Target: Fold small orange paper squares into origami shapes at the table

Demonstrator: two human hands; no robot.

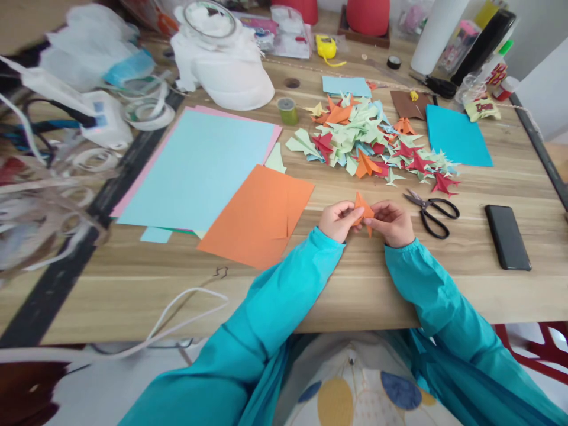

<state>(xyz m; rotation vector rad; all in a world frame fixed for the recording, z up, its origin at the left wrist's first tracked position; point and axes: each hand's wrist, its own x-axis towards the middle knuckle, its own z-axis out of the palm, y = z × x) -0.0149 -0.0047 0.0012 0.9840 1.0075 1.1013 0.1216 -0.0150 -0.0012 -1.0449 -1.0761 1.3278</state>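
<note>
A small folded piece of orange paper [363, 207] is pinched between my two hands, above the wooden table. My left hand [338, 220] grips its left side with the thumb across the front. On the right edge, the fingertips of my right hand [392, 222] press it. Just beyond lies a heap of folded paper pieces [355, 133] in pale green, orange, red and light blue. Black-handled scissors [432, 213] rest to the right of my right hand, blades partly apart. Left of my hands, orange sheets [252, 219] overlap a large light blue sheet [199, 165].
A black phone [507, 237] lies at the right. Bright blue paper [459, 136] sits behind it. At the back are a yellow tape measure [326, 47], a green thread spool [288, 111] and a white cap [224, 68]. Tangled cords and a power strip [104, 118] crowd the left.
</note>
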